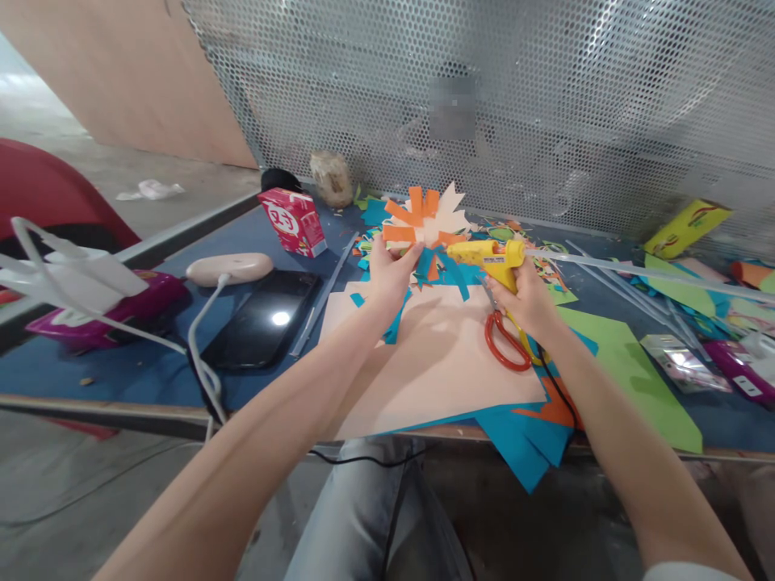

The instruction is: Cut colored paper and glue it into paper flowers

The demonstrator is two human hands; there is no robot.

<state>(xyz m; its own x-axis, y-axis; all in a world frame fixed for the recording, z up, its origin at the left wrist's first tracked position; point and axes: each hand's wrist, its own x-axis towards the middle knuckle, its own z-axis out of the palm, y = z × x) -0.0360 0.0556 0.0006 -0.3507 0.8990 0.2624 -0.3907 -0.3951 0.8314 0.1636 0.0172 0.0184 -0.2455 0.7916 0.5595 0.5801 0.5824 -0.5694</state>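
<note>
My left hand (392, 270) pinches the near edge of a paper flower (417, 216) with orange and pale pink strips, raised over the table. In my right hand (525, 297) is a yellow hot glue gun (490, 253), its nozzle pointing left at the flower's right side. A long clear glue stick (605, 265) sticks out of the gun's back. Beneath my right hand lie scissors (507, 343) with red and yellow handles. A pale pink paper sheet (424, 363) is under both hands, with blue strips on it.
On the left are a black phone (263, 319), a white device with a cable (230, 269), a purple power strip (121, 311) and a red box (293, 221). Green paper (635, 371) and a yellow box (687, 228) lie right. A perforated metal panel (363, 89) stands behind.
</note>
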